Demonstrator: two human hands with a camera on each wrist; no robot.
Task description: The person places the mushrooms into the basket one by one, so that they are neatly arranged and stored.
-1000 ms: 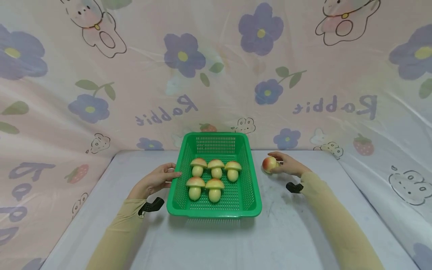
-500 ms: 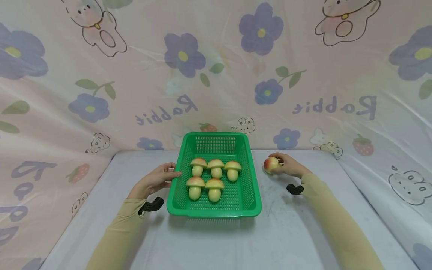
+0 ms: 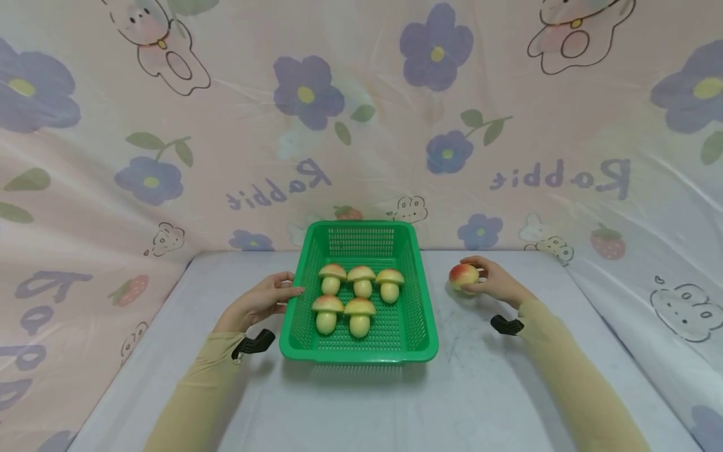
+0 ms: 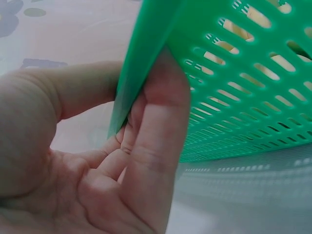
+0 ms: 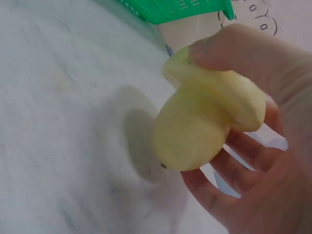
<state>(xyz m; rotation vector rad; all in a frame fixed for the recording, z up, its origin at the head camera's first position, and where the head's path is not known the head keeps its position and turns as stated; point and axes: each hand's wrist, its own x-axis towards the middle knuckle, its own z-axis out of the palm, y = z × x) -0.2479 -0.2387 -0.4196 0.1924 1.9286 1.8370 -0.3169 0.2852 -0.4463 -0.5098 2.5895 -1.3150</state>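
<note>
A green plastic basket (image 3: 361, 355) stands mid-table with several toy mushrooms (image 3: 359, 317) lying in it in two rows. On its left side my left hand (image 3: 261, 304) pinches the rim between thumb and fingers; the left wrist view shows the thumb on one side of the green rim (image 4: 141, 63) and fingers on the other. To the right of the basket, my right hand (image 3: 497, 282) grips one more mushroom (image 3: 463, 276) by its red-tinged cap. From the right wrist, that mushroom's pale stem (image 5: 187, 131) points down over the table, its shadow beside it.
A white cloth-covered table (image 3: 361, 414) bears everything, with faint dark smudges right of the basket. Behind it hangs a pink patterned curtain (image 3: 373, 138), close to the basket's far rim. Black wrist devices (image 3: 506, 325) sit on both sleeves.
My right hand has drifted a little to the right, away from the basket, carrying the mushroom with it. The left hand, the basket and the mushrooms inside stay where they were.
</note>
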